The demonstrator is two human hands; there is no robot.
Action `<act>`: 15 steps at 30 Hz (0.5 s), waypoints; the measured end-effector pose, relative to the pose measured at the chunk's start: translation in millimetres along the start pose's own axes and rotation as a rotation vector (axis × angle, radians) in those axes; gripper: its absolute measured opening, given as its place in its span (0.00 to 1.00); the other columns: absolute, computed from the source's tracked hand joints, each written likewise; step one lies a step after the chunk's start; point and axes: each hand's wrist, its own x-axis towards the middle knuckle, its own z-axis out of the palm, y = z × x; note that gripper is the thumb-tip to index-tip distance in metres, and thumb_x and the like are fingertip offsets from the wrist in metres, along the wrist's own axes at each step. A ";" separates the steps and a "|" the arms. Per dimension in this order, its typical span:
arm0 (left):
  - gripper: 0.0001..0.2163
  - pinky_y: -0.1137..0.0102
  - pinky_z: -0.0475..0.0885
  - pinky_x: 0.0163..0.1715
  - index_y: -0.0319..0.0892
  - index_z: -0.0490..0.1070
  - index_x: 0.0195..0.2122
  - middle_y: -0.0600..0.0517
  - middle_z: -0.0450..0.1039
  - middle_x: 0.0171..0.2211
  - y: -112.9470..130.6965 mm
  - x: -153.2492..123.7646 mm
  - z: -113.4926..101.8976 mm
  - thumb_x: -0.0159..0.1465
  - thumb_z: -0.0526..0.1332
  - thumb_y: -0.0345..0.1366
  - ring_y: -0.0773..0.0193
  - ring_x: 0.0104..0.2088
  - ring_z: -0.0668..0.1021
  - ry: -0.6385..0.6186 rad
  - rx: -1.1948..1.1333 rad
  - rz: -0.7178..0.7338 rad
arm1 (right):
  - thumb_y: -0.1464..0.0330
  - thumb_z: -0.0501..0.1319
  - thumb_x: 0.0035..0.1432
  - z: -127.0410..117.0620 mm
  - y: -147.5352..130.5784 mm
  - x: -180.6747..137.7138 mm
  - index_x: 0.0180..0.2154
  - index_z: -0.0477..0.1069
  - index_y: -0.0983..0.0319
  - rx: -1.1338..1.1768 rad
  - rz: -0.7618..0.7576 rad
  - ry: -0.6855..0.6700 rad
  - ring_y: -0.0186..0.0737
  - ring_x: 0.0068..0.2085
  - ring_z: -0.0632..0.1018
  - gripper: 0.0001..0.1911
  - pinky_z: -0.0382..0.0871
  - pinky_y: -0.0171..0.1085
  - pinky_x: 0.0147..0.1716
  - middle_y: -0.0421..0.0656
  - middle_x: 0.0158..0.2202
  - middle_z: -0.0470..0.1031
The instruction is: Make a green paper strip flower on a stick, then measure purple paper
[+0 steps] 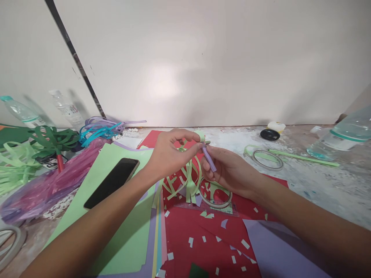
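Note:
My left hand (176,150) is closed in a pinch, its thumb and index finger at the top end of a small purple paper stick. A light green paper strip (200,135) shows at these fingertips. My right hand (228,168) grips the purple paper stick (210,160), which tilts down to the right. Curled light green paper strips (189,177) show just below the hands; whether they join the stick is hidden. Under the right hand lies a roll of tape (216,204), close to a clear ruler (232,210).
Red paper (185,235) with scattered white scraps covers the middle. A phone (111,183) rests on green sheets (121,239) at left. Purple paper (278,247) lies front right. Farther out are another tape roll (267,160), a water bottle (344,135) and green fringed paper (55,138).

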 end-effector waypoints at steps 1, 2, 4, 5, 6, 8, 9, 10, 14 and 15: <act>0.04 0.65 0.72 0.33 0.44 0.76 0.28 0.50 0.79 0.31 -0.1 -0.1 0.1 0.56 0.65 0.37 0.61 0.33 0.77 0.001 -0.007 -0.006 | 0.61 0.56 0.64 0.3 0.0 -0.2 0.28 0.70 0.62 0.001 0.002 0.002 0.28 0.22 0.69 0.15 0.65 0.30 0.25 0.38 0.23 0.70; 0.04 0.65 0.72 0.33 0.43 0.76 0.28 0.50 0.79 0.30 -0.2 -0.2 0.1 0.56 0.65 0.37 0.61 0.33 0.77 0.001 -0.014 -0.011 | 0.61 0.56 0.64 0.6 -0.1 -0.5 0.28 0.70 0.63 0.002 0.005 0.005 0.28 0.22 0.69 0.15 0.65 0.30 0.25 0.38 0.24 0.70; 0.04 0.65 0.72 0.33 0.43 0.75 0.28 0.50 0.79 0.31 -0.1 -0.4 0.0 0.56 0.65 0.38 0.62 0.33 0.77 0.003 -0.027 -0.019 | 0.61 0.57 0.64 1.1 -0.1 -1.0 0.28 0.70 0.63 0.003 0.007 0.009 0.28 0.22 0.69 0.15 0.66 0.30 0.25 0.38 0.24 0.70; 0.05 0.65 0.72 0.34 0.43 0.75 0.28 0.49 0.79 0.31 -0.1 -0.4 0.0 0.56 0.65 0.38 0.61 0.33 0.77 0.001 -0.034 -0.023 | 0.61 0.57 0.64 1.3 -0.1 -1.3 0.28 0.70 0.63 0.002 0.008 0.011 0.28 0.22 0.69 0.15 0.66 0.30 0.25 0.38 0.24 0.70; 0.05 0.65 0.72 0.34 0.43 0.75 0.28 0.49 0.79 0.31 -0.1 -0.5 0.1 0.57 0.65 0.38 0.61 0.33 0.77 -0.003 -0.042 -0.030 | 0.61 0.57 0.64 1.5 -0.2 -1.5 0.28 0.69 0.63 0.000 0.010 0.011 0.28 0.22 0.69 0.15 0.66 0.31 0.25 0.38 0.24 0.70; 0.05 0.65 0.73 0.34 0.42 0.75 0.29 0.49 0.79 0.32 -0.6 -0.7 0.5 0.57 0.65 0.38 0.62 0.33 0.77 -0.015 -0.059 -0.044 | 0.61 0.57 0.64 1.6 -0.2 -1.8 0.28 0.69 0.63 -0.005 0.009 0.008 0.28 0.22 0.69 0.15 0.65 0.31 0.25 0.38 0.24 0.70; 0.06 0.65 0.73 0.34 0.42 0.75 0.29 0.48 0.79 0.32 -1.2 -0.8 0.8 0.57 0.65 0.38 0.62 0.33 0.77 -0.022 -0.069 -0.053 | 0.61 0.57 0.63 1.7 -0.2 -1.8 0.28 0.69 0.63 -0.006 0.008 0.007 0.28 0.22 0.69 0.15 0.65 0.31 0.25 0.38 0.24 0.70; 0.06 0.65 0.73 0.34 0.42 0.75 0.29 0.48 0.78 0.32 -2.1 -0.8 1.2 0.57 0.65 0.38 0.62 0.33 0.77 -0.028 -0.082 -0.061 | 0.61 0.57 0.63 1.7 -0.1 -1.7 0.27 0.69 0.63 -0.008 0.006 0.005 0.28 0.22 0.69 0.15 0.65 0.31 0.25 0.38 0.24 0.70; 0.07 0.66 0.73 0.33 0.42 0.75 0.31 0.48 0.78 0.32 -7.3 -1.0 3.0 0.57 0.65 0.39 0.63 0.33 0.78 -0.043 -0.148 -0.068 | 0.61 0.57 0.63 1.9 0.6 -0.6 0.27 0.69 0.62 -0.010 -0.004 -0.001 0.28 0.22 0.69 0.15 0.65 0.31 0.25 0.38 0.23 0.70; 0.07 0.66 0.73 0.33 0.42 0.75 0.31 0.48 0.78 0.32 -8.5 -1.1 3.4 0.57 0.65 0.40 0.63 0.32 0.77 -0.044 -0.155 -0.068 | 0.61 0.57 0.63 1.7 0.9 -0.4 0.28 0.69 0.62 -0.009 -0.003 -0.001 0.28 0.22 0.69 0.15 0.65 0.31 0.26 0.38 0.24 0.70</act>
